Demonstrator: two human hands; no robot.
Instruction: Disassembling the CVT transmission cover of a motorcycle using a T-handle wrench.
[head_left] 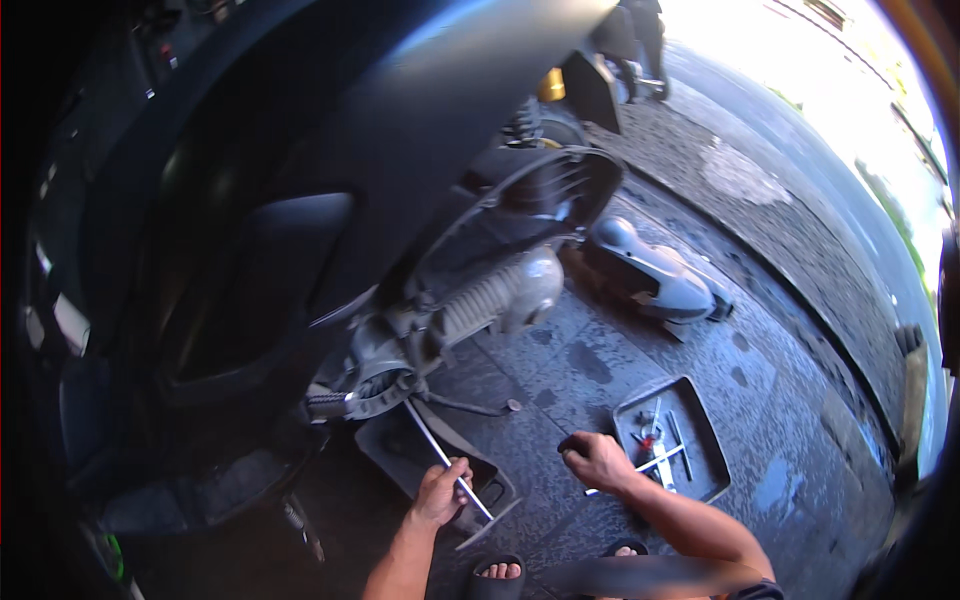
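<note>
My left hand is closed around the silver shaft of a T-handle wrench. The shaft's far end reaches the round finned housing low on a dark scooter, and its crossbar points back toward me. To the right, my right hand hangs with its fingers curled shut, and anything inside them is hidden. Beside it is a black tray with a small red-marked tool, T-shaped wrenches and other metal tools. Another dark tray lies on the floor beneath the housing.
A grey scooter cover lies on the dark tiled floor at right. The ribbed engine case and a kick lever stick out from the scooter. Sandalled feet stand at the lower edge. A raised threshold borders the road.
</note>
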